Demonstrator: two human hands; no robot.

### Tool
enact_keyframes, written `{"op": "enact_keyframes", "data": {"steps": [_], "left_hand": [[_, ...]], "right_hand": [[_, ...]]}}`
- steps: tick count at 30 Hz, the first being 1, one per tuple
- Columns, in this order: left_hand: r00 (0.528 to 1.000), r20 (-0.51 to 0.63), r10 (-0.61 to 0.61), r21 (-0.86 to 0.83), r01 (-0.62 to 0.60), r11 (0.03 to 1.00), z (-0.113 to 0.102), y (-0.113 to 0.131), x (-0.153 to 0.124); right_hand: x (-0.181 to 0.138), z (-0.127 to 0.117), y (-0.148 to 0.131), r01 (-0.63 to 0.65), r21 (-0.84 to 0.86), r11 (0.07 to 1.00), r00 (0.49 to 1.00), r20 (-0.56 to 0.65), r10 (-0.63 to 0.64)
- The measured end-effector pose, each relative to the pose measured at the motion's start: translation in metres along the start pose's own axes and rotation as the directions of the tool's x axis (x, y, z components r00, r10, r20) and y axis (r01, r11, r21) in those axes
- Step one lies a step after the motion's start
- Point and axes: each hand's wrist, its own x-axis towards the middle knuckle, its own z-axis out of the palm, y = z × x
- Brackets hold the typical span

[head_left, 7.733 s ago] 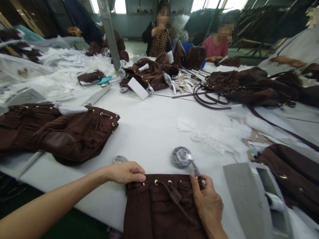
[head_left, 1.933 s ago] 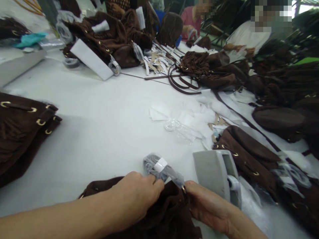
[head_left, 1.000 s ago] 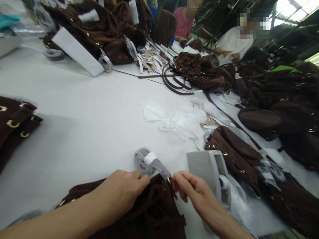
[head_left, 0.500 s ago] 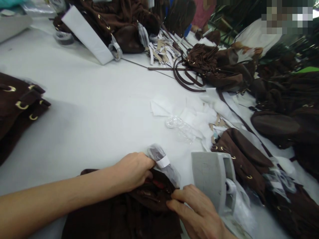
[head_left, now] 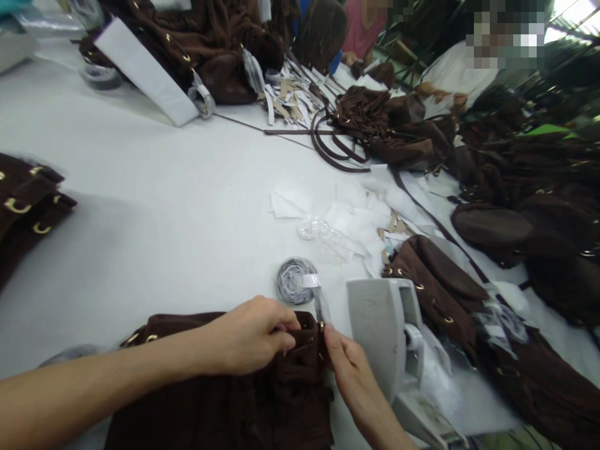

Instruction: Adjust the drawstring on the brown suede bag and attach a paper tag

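Note:
A dark brown bag (head_left: 220,406) with gold rings lies in front of me at the table's lower edge. My left hand (head_left: 262,337) is closed at its top edge, with finger and thumb pinched together. My right hand (head_left: 351,369) grips the bag's upper right corner, beside a small gold ring. Just above that edge lies a coiled strap (head_left: 293,281) in clear plastic with a white band. Its plastic-covered tail runs down to the corner by my right fingertips. The inside of the bag is hidden.
A grey tape dispenser (head_left: 375,331) stands right of my right hand. Brown bags (head_left: 435,287) lie along the right, another bag (head_left: 23,212) at the left. White padding and plastic scraps (head_left: 337,225) lie mid-table. Across the table is a person in white (head_left: 459,81).
The wrapped strap has gone from beside my left fingers to lying coiled flat on the table above the bag. My right hand has moved up to the bag's corner. The view has shifted slightly.

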Motion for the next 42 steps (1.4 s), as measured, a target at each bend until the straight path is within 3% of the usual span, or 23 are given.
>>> {"op": "enact_keyframes", "data": {"steps": [2,4,7,10,16,23,29,34,35,37,39,42], "left_hand": [[0.999,-0.013,-0.031,0.012,0.032,0.999,0.001,-0.004,0.003],[0.989,-0.14,0.037,0.218,-0.006,0.976,0.007,-0.003,0.002],[0.951,-0.188,0.244,0.641,-0.07,0.764,0.02,0.005,-0.003],[0.964,-0.163,0.208,0.779,-0.004,0.627,0.033,0.013,-0.005],[0.977,-0.195,0.086,0.656,0.065,0.752,0.039,0.017,0.006],[0.987,-0.06,0.151,0.427,-0.111,0.897,0.033,0.018,-0.002],[0.984,0.054,0.168,0.35,-0.176,0.92,0.024,0.018,-0.009],[0.998,0.003,0.069,0.375,-0.065,0.925,0.013,0.017,-0.022],[0.998,-0.012,0.063,0.392,-0.054,0.918,0.011,0.017,-0.026],[0.996,-0.045,0.073,0.438,-0.046,0.898,0.008,0.017,-0.032],[0.995,-0.07,0.074,0.461,-0.033,0.887,0.008,0.016,-0.034],[0.993,-0.105,0.058,0.421,-0.008,0.907,0.008,0.013,-0.034]], "right_hand": [[0.002,0.007,0.001,-0.018,0.099,0.995,0.996,0.085,0.01],[0.003,0.013,0.002,0.022,0.123,0.992,0.999,0.043,-0.028],[0.004,0.018,0.006,0.1,0.04,0.994,0.993,-0.067,-0.097],[0.005,0.019,0.008,0.149,-0.044,0.988,0.98,-0.125,-0.153],[0.015,0.024,0.009,0.157,-0.117,0.981,0.972,-0.159,-0.175],[0.022,0.031,0.015,0.128,-0.146,0.981,0.912,-0.373,-0.174],[0.028,0.035,0.015,0.135,-0.164,0.977,0.908,-0.375,-0.188],[0.027,0.015,0.014,0.138,-0.262,0.955,0.94,-0.269,-0.21],[0.024,0.008,0.012,0.16,-0.32,0.934,0.923,-0.288,-0.256],[0.017,-0.004,0.005,0.236,-0.447,0.863,0.839,-0.354,-0.413],[0.011,-0.009,-0.003,0.374,-0.528,0.763,0.764,-0.291,-0.576],[0.01,-0.004,-0.015,0.606,-0.48,0.634,0.738,0.044,-0.673]]}}
